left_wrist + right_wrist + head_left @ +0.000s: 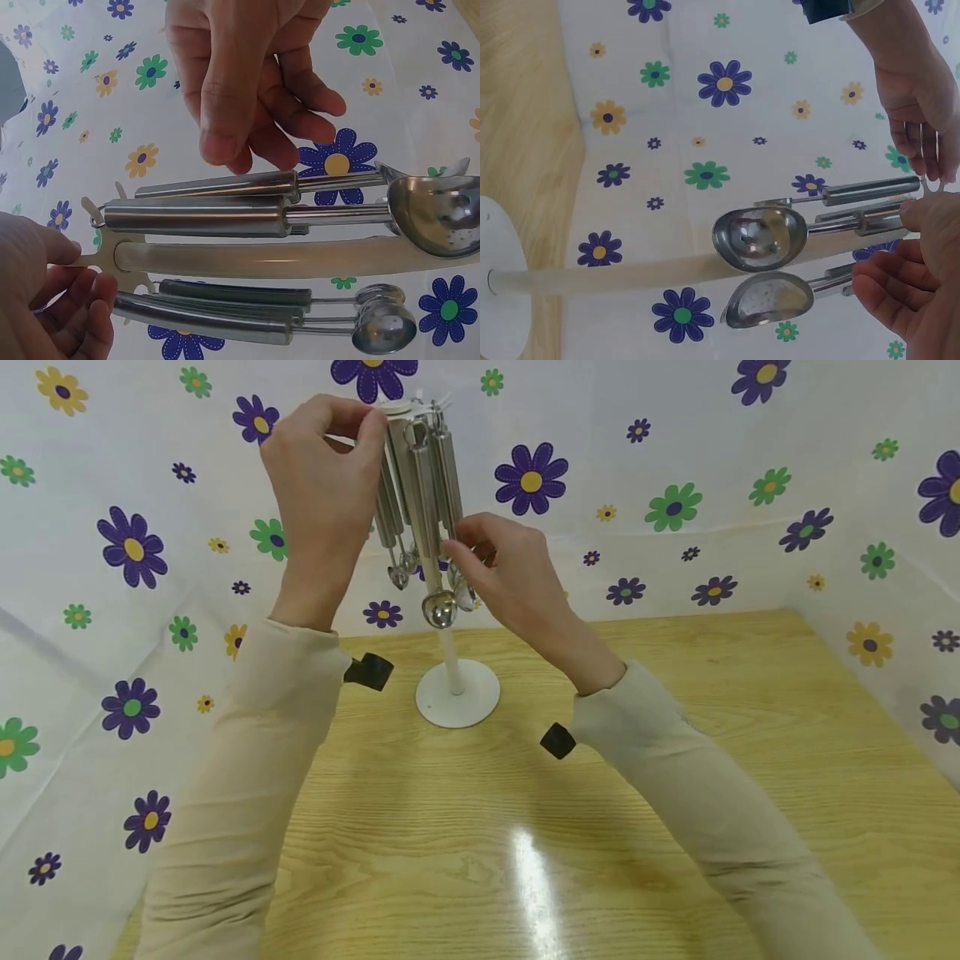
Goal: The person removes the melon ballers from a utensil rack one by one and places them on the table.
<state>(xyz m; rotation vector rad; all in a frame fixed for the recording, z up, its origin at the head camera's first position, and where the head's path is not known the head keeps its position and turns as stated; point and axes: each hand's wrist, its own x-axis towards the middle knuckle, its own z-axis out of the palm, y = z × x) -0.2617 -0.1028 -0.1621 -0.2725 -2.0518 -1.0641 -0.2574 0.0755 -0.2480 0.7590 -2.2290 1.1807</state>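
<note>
The left hand (322,477) pinches the hooked top of a white, round-based stand (468,706) on the yellowish wood-grain table (420,810), with shiny silver metal scoops (423,497) hanging around its pole, and just right of them the right hand (513,568) curves loosely, thumb and fingers narrowly apart, gripping nothing.

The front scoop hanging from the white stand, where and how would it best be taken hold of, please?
Probably the middle of its straight handle, coming from the person's side: the scoop hangs bowl down, its handle uncovered on that side, with other handles flanking it.
</note>
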